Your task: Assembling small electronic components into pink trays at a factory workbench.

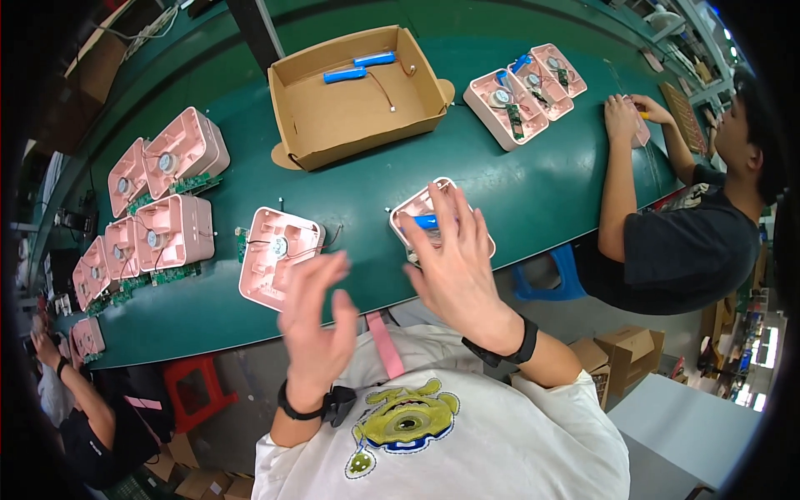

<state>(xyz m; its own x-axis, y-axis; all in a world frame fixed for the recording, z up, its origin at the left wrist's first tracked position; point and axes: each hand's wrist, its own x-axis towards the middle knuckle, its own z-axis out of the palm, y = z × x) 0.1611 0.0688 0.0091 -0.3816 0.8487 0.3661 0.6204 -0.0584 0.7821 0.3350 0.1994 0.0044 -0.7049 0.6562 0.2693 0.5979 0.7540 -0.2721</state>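
My right hand (458,271) lies over a pink plastic housing (403,218), its fingers spread across the top. Under those fingers a blue cylindrical battery (426,222) shows in part; the rest of the housing's inside is covered. Slightly blurred, my left hand (315,329) hovers at the near edge of a second pink housing (260,265), thumb and fingers apart and nothing in them. That housing holds a round speaker (279,247) with thin wires, and a green circuit board (242,242) sits at its left side.
Beyond my hands stands a cardboard box (358,125) with two blue batteries inside. More pink housings (171,229) with green boards sit at the left, others (504,100) at the back right. At the right a co-worker (692,225) handles a pink housing.
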